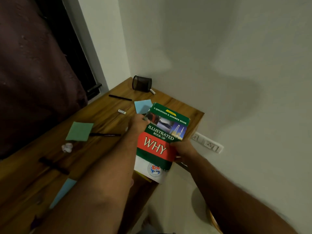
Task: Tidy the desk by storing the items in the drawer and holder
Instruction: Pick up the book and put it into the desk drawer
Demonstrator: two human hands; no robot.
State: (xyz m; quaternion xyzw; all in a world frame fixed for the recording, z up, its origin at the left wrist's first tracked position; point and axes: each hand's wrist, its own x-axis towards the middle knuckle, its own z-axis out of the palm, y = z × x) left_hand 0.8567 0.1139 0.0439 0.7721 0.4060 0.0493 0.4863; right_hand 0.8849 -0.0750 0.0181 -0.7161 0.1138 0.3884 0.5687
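Note:
A green and red book [160, 142] titled "Illustrated Book of Why" is held over the right edge of the wooden desk [104, 119]. My left hand [139, 124] grips its left edge near the top. My right hand [183, 150] grips its right edge lower down. A black mesh holder [141, 83] stands at the desk's far corner. Two black pens [120, 97] [105, 134] lie on the desk, along with a small white marker [122, 111], a green paper [79, 131], a blue paper [142, 106] and a crumpled paper ball [67, 147].
A white tube [152, 91] lies beside the holder. A dark blurred object [54, 165] and another blue sheet [63, 191] lie near the front of the desk. A wall socket strip [207, 142] is on the right wall. A dark curtain [33, 73] hangs at the left.

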